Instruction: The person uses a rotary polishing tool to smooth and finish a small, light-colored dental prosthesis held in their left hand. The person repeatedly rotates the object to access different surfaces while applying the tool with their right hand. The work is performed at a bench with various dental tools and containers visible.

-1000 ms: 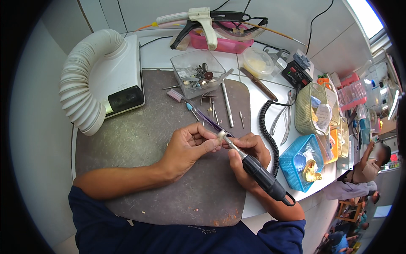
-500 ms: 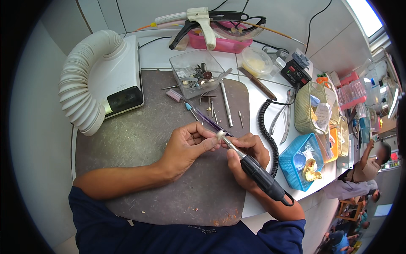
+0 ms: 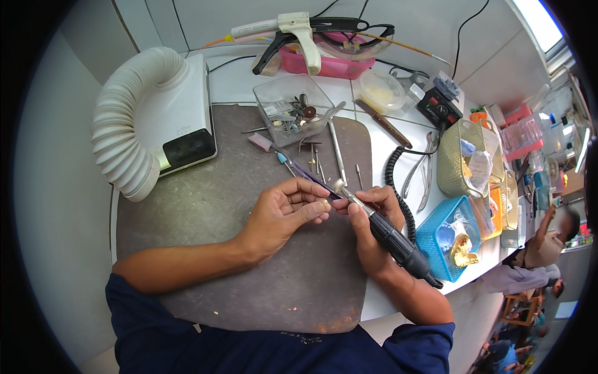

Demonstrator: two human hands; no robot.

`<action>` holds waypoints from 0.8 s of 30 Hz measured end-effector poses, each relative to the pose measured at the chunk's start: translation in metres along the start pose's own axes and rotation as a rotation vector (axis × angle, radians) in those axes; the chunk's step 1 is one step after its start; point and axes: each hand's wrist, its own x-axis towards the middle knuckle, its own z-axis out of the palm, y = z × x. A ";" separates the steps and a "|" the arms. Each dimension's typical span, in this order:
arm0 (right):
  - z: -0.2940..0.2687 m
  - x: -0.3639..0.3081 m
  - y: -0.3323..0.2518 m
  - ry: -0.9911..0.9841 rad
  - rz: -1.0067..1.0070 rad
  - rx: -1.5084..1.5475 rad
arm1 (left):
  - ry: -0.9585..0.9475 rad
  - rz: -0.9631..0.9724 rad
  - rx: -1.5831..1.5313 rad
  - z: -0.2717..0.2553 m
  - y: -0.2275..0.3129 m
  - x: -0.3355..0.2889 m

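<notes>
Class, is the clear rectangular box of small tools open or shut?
Open: no lid shows on the clear box, and a brown disc lies exposed inside.

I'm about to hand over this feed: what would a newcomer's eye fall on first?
Probably the black hand drill in the right hand, its pale tip near the left hand, which seems to pinch a small pale piece over the gray mat. Next, the thick white hose curving at the far left, and the bright blue basket to the right of the mat.
</notes>
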 end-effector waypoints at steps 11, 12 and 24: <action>0.001 0.006 0.008 0.024 0.021 0.140 | -0.033 0.008 0.031 -0.005 -0.003 0.000; 0.002 0.006 0.006 0.013 0.035 0.149 | -0.044 0.021 0.049 -0.005 -0.004 0.000; -0.002 0.007 0.005 -0.143 -0.040 -0.022 | -0.030 0.031 0.124 -0.005 -0.007 -0.004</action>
